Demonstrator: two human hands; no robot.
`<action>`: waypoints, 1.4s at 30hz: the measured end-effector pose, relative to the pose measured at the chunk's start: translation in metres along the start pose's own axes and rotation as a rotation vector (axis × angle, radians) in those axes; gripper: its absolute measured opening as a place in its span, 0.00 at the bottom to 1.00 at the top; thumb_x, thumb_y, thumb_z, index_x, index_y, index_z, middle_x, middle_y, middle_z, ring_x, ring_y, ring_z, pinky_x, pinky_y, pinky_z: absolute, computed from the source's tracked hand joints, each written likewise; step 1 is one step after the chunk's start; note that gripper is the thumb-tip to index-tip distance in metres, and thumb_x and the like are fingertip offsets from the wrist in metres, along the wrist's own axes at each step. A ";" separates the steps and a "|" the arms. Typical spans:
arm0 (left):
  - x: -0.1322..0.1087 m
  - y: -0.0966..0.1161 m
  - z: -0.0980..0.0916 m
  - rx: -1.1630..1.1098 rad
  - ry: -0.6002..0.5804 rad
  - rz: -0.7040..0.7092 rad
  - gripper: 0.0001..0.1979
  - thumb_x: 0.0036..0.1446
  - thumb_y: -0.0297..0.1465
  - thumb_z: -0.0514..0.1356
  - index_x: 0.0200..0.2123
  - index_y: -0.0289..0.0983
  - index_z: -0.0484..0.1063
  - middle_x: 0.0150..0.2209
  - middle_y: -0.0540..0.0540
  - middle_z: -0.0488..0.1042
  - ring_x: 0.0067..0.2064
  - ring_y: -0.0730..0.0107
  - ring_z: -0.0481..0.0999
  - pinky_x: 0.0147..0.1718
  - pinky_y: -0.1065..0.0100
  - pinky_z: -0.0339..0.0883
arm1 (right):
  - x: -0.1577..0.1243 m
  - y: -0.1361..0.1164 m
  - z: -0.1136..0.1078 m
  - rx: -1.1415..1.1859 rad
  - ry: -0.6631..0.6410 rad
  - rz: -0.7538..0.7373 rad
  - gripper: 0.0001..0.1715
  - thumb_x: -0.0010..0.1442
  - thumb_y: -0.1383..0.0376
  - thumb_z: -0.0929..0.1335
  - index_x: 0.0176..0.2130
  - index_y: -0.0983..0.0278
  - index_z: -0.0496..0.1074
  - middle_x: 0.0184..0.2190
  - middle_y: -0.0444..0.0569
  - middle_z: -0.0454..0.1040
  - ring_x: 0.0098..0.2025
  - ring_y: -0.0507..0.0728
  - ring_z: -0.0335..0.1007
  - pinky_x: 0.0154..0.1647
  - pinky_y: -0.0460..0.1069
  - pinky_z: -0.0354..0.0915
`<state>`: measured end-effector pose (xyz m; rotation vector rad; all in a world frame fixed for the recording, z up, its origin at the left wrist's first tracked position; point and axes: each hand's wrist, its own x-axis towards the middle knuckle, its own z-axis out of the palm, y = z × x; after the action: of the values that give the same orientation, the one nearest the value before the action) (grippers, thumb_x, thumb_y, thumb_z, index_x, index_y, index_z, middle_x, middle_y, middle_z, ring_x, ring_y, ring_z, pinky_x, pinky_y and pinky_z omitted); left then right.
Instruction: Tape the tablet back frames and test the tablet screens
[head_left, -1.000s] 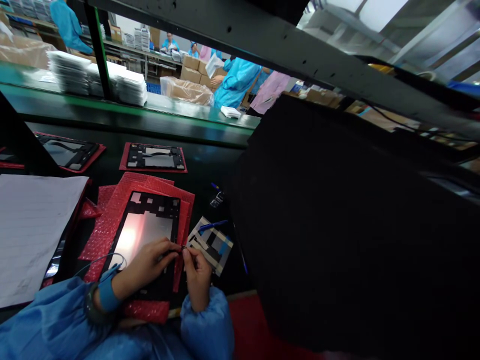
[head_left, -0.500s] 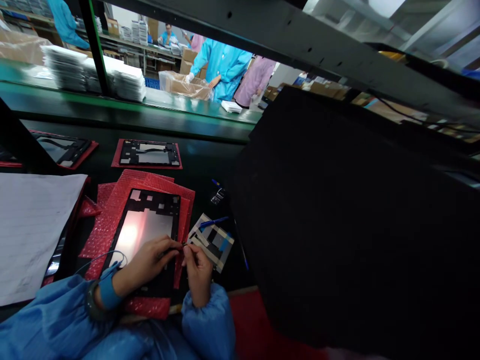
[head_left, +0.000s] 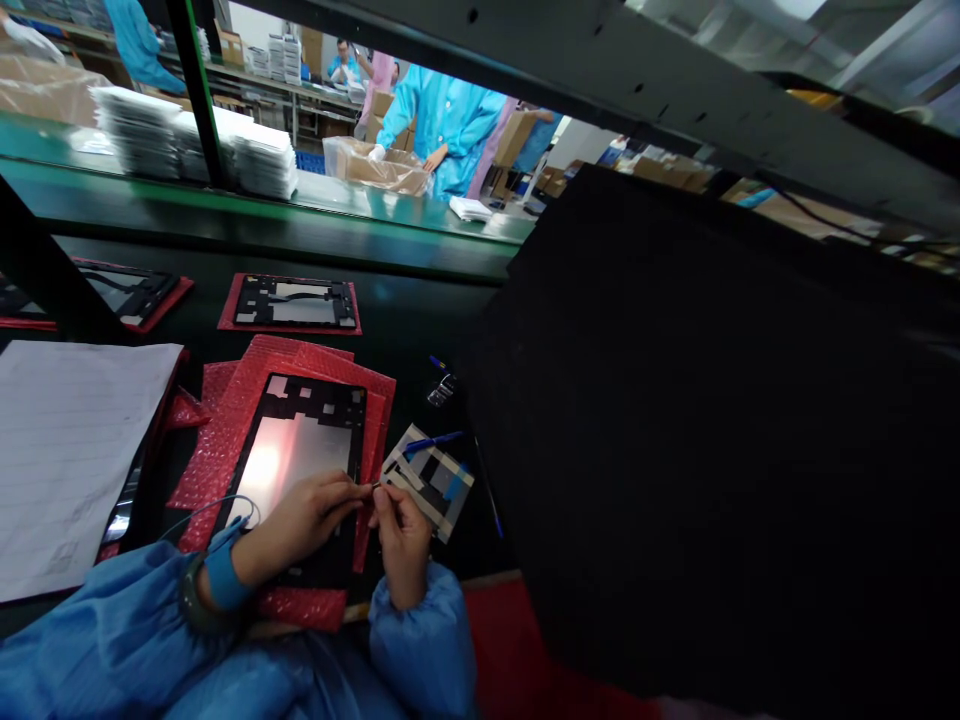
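A tablet-like panel (head_left: 300,450) with a black frame and a shiny silver middle lies on red bubble-wrap bags (head_left: 217,440). My left hand (head_left: 311,520) reaches over its lower right part, and the fingertips are pinched together. My right hand (head_left: 403,535) meets them at the panel's right edge, thumb and finger closed. Something tiny and dark is between the fingertips of both hands, too small to name. A flat card with tape strips (head_left: 431,485) lies just beyond my right hand, with a blue pen (head_left: 433,441) across it.
Lined paper (head_left: 67,460) lies at left. Behind are more panels (head_left: 296,303) on red bags. A large black sheet (head_left: 675,450) fills the right side. A shelf beam (head_left: 525,60) crosses above. Beyond the green ledge (head_left: 337,220), people in blue coats work by boxes.
The view has shifted slightly, moving the table things a little to the right. Both hands stay pinched together at the panel's right edge.
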<state>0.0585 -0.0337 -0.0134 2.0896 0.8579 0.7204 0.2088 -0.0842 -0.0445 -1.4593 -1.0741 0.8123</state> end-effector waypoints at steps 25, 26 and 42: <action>-0.001 -0.001 0.005 -0.134 0.171 -0.175 0.08 0.61 0.32 0.55 0.40 0.38 0.71 0.36 0.47 0.77 0.39 0.68 0.76 0.39 0.65 0.71 | -0.001 0.002 -0.001 -0.010 -0.003 -0.004 0.19 0.59 0.52 0.65 0.30 0.64 0.72 0.17 0.40 0.65 0.21 0.50 0.61 0.24 0.45 0.60; -0.001 -0.001 0.005 -0.137 0.171 -0.172 0.08 0.61 0.32 0.55 0.40 0.38 0.71 0.36 0.47 0.77 0.39 0.68 0.76 0.39 0.66 0.71 | -0.001 0.002 -0.001 -0.016 -0.005 -0.011 0.19 0.59 0.52 0.65 0.30 0.64 0.72 0.17 0.40 0.65 0.21 0.50 0.62 0.24 0.45 0.60; 0.000 0.001 0.001 -0.085 0.169 -0.129 0.07 0.61 0.31 0.54 0.37 0.38 0.72 0.33 0.48 0.76 0.36 0.69 0.75 0.36 0.67 0.70 | -0.002 -0.003 -0.001 -0.034 -0.011 -0.057 0.18 0.60 0.53 0.64 0.30 0.64 0.73 0.17 0.41 0.66 0.21 0.50 0.62 0.25 0.45 0.61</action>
<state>0.0596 -0.0347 -0.0133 1.8998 1.0263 0.8572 0.2087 -0.0868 -0.0412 -1.4480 -1.1379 0.7664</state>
